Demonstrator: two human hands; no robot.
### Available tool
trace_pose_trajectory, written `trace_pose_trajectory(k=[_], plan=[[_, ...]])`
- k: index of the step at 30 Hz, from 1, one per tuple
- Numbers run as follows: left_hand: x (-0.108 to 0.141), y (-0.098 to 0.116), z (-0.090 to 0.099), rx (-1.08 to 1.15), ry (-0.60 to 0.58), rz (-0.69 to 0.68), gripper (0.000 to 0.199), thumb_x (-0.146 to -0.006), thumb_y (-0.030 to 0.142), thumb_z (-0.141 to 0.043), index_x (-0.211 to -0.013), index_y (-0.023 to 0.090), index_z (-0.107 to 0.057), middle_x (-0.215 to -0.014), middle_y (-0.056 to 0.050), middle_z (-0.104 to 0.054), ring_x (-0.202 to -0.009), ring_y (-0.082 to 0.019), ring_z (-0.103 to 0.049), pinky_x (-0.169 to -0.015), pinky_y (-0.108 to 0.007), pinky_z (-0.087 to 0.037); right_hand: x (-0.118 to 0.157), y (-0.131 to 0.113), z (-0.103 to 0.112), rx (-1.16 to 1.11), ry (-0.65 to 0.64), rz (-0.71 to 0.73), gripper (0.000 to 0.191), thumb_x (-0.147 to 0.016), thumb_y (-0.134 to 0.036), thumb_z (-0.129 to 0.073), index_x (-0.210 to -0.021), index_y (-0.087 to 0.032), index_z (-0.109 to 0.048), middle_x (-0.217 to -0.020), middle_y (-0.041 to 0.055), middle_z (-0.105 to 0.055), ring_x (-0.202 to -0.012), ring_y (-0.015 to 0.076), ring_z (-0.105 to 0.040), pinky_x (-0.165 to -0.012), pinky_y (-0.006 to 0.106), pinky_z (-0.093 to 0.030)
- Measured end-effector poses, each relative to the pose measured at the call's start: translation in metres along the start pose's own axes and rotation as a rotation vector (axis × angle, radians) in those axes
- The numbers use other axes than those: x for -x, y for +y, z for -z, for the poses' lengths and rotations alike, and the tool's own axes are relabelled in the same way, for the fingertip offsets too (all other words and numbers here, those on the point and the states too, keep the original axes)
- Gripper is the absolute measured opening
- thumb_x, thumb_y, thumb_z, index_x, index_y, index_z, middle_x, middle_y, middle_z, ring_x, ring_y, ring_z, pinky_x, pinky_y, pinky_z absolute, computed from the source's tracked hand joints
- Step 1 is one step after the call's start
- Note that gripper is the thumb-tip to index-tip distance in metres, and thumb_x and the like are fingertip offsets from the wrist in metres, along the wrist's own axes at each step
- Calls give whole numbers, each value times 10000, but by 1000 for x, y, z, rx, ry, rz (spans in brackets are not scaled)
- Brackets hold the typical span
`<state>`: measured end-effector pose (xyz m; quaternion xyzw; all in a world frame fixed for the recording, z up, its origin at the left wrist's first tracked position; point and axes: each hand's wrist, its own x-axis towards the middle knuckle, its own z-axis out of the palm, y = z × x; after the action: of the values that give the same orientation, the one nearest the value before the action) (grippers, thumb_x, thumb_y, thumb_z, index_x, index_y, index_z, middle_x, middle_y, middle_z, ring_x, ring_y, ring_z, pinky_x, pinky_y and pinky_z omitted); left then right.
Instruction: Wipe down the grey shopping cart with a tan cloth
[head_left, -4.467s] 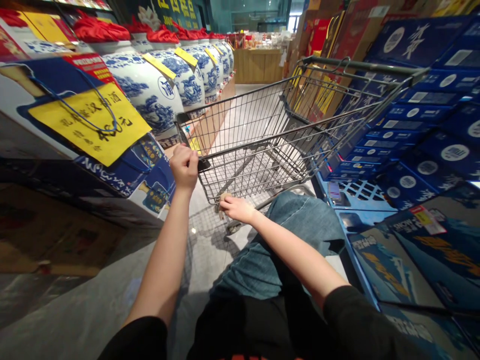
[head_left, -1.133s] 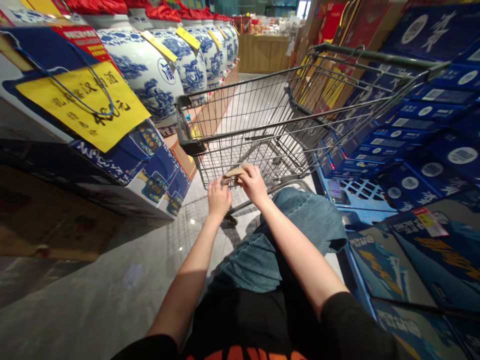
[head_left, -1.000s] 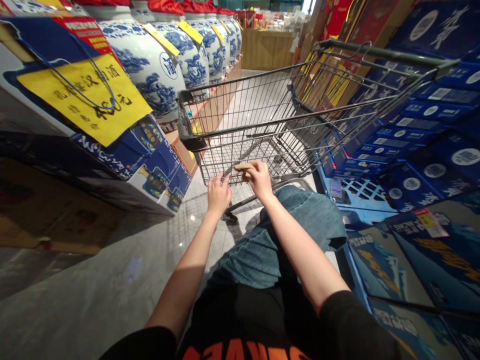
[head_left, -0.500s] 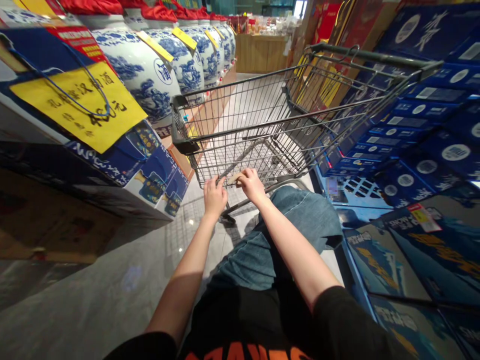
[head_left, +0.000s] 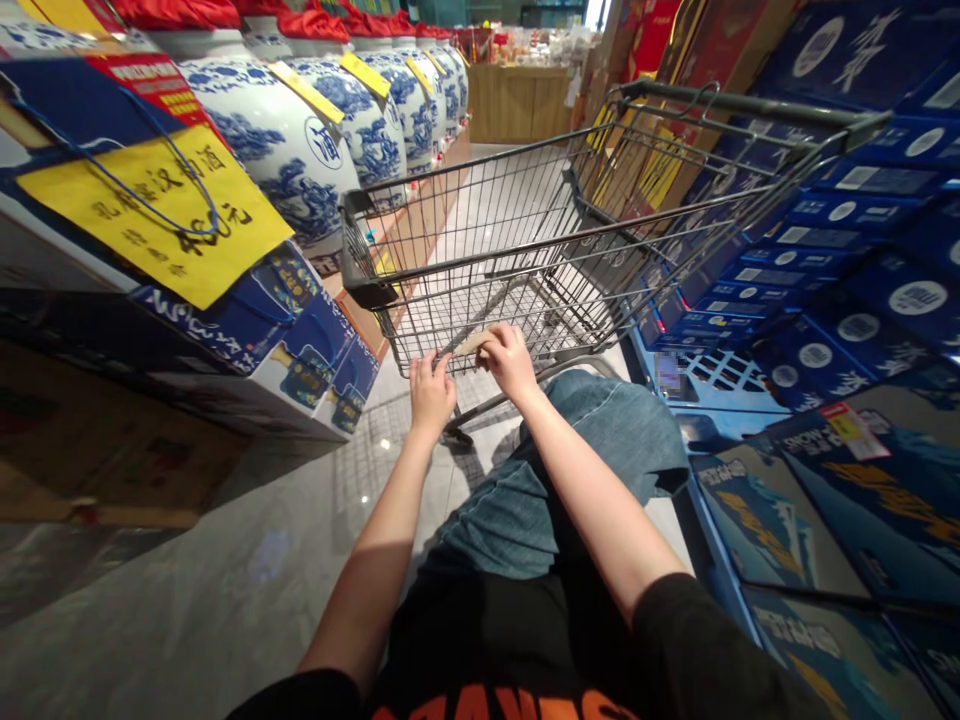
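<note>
My right hand (head_left: 508, 360) is shut on a small flat tan strip (head_left: 471, 344), perhaps card or wood, whose exact material I cannot tell. My left hand (head_left: 431, 392) sits just beside it with its fingers apart, against the near end of a wire shopping cart (head_left: 480, 250). The strip's tip reaches toward those fingers. Both hands are over the cart's near rim, and the basket in front of them holds nothing I can see.
Blue-and-white porcelain jars (head_left: 277, 150) with red cloth tops line the aisle's left side above printed boxes and a yellow price sign (head_left: 150, 210). Stacked blue boxes (head_left: 840, 240) wall the right side. A grey tiled floor (head_left: 465, 210) runs ahead to a wooden counter (head_left: 517, 105).
Over the earlier frames, my left hand has left the cart's left corner and come next to my right hand. The tan strip has appeared in my right hand. The cart has barely shifted.
</note>
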<state>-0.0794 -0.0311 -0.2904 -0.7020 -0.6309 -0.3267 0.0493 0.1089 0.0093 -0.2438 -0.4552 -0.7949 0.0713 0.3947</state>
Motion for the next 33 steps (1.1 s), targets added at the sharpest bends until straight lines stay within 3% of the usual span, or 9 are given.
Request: trace_pose_trajectory(k=[3, 9, 16, 18, 21, 23, 29, 33], plan=[[1, -1, -1, 11, -10, -3, 484, -936, 163, -480, -1388, 134, -652, -1476, -209, -590, -1426, -342, -532, -1308, -610, -250, -3, 3, 7, -16, 89, -4, 203, -956, -142, -582, -966, -214, -772, -1283, 115, -597, -1216, 276, -479, -1043, 417, -477], [0, -1, -3, 19, 16, 8, 474, -938, 173, -486, -1375, 117, -662, -1454, -222, -600, -1417, -346, -539, -1309, -599, -248, 4, 3, -2, 21, -150, -42, 251, -889, -58, -584, -903, -215, -780, -1107, 114, -619, -1076, 266, -507, -921, 400, -514], [0, -1, -2, 31, 2, -3, 478, -931, 162, -480, -1371, 124, -663, -1455, -219, -596, -1418, -347, -537, -1308, -613, -240, -1, 13, 14, -65, 147, -64, 210, -896, -105, -580, -934, -220, -751, -1271, 112, -610, -1218, 281, -503, -1068, 438, -463], [1, -1, -3, 33, -2, -4, 479, -931, 162, -480, -1374, 126, -660, -1460, -219, -593, -1424, -347, -531, -1309, -617, -235, -1, 16, 15, -56, 109, -111, 227, -899, -104, -567, -950, -211, -761, -1251, 126, -606, -1204, 293, -507, -1055, 456, -468], [0, 0, -4, 29, 6, 10, 479, -930, 164, -476, -1370, 111, -659, -1451, -230, -594, -1420, -350, -533, -1308, -616, -237, 2, 15, 7, -38, -57, -139, 239, -868, -82, -593, -926, -215, -782, -1120, 121, -601, -1088, 284, -517, -983, 450, -498], [0, 0, -4, 27, 10, 19, 480, -931, 163, -467, -1367, 97, -658, -1446, -242, -592, -1420, -355, -531, -1307, -618, -239, 2, 14, 2, -40, -83, -145, 243, -850, -67, -602, -897, -217, -787, -1066, 110, -590, -1024, 268, -511, -958, 433, -503], [1, 0, 0, 41, -14, 4, 481, -931, 159, -475, -1379, 137, -650, -1467, -209, -588, -1436, -338, -518, -1315, -613, -222, -2, 15, 10, -60, 191, -133, 260, -873, -59, -556, -922, -209, -762, -1222, 106, -604, -1166, 268, -482, -1036, 412, -462], [1, 1, -1, 45, -10, 11, 484, -930, 163, -473, -1380, 133, -652, -1466, -213, -587, -1436, -343, -519, -1320, -607, -211, 1, 13, 10, -22, -19, -146, 237, -894, -95, -584, -953, -217, -779, -1182, 128, -594, -1113, 282, -496, -983, 425, -487]])
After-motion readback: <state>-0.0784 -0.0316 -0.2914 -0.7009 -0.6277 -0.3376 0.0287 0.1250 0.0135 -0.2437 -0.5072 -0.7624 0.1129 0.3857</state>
